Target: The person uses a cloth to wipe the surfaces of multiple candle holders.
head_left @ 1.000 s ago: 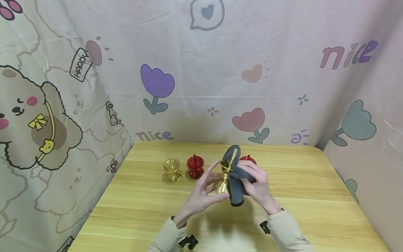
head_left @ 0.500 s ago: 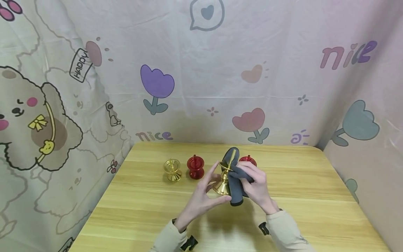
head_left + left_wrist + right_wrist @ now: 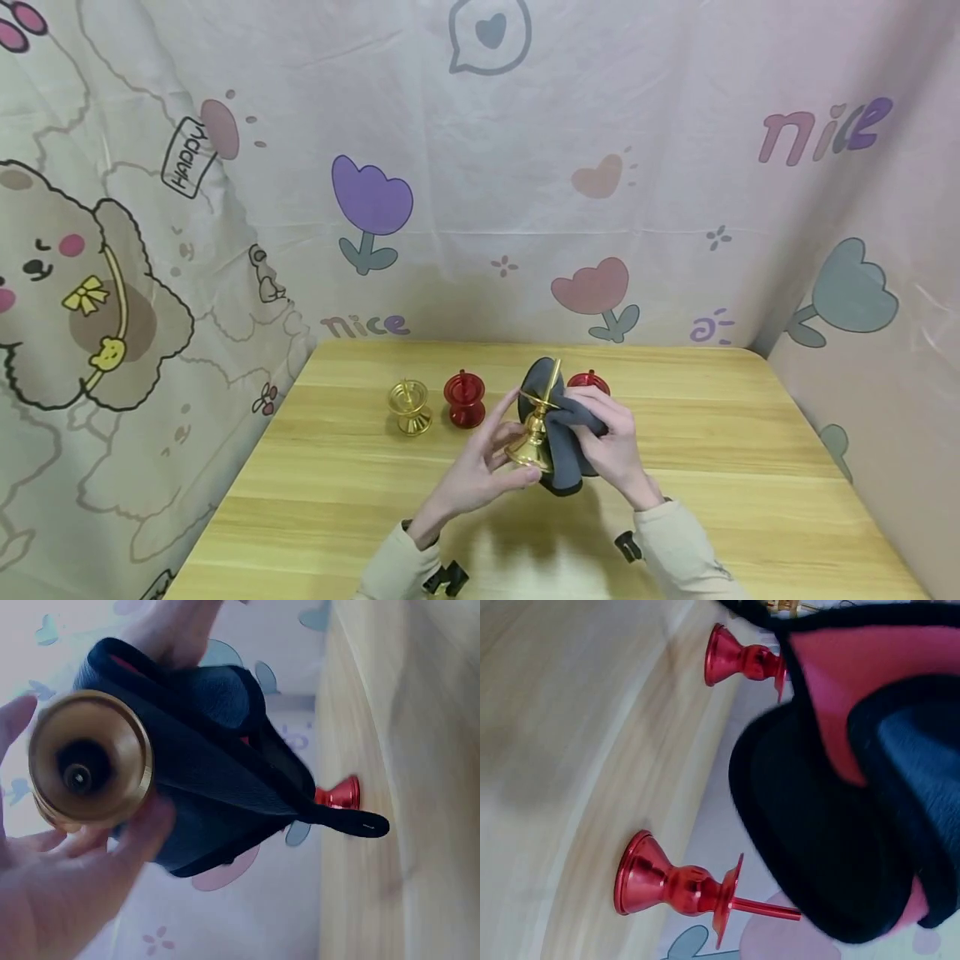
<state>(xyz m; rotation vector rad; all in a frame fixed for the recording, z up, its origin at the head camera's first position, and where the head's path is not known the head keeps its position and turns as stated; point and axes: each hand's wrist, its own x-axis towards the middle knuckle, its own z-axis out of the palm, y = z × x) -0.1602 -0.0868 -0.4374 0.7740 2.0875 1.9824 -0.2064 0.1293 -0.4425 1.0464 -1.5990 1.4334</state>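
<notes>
My left hand point(image 3: 474, 477) holds a shiny gold candle holder point(image 3: 531, 450) by its flared base, thumb below and fingers along the far side. The holder leans a little, its spike pointing up and right. My right hand point(image 3: 617, 437) pinches a dark grey cloth point(image 3: 567, 458) with black edging, folded against the holder's stem and dish. From the left wrist, the hollow underside of the gold base point(image 3: 127, 742) faces the camera, with the cloth point(image 3: 202, 791) right behind it. The right wrist view shows the cloth's pink reverse point(image 3: 836, 697); the right fingers are hidden there.
A second gold candle holder point(image 3: 410, 408) and a red one point(image 3: 465, 400) stand upright at the table's back left. Another red candle holder point(image 3: 589, 382) stands behind my right hand, partly covered. The wooden table point(image 3: 315, 500) ends at a printed curtain point(image 3: 480, 192).
The gold candle holder has sunk slightly and my left thumb has shifted along its base. The cloth's upper part has moved left and spread behind the dish; my right hand keeps its grip on it.
</notes>
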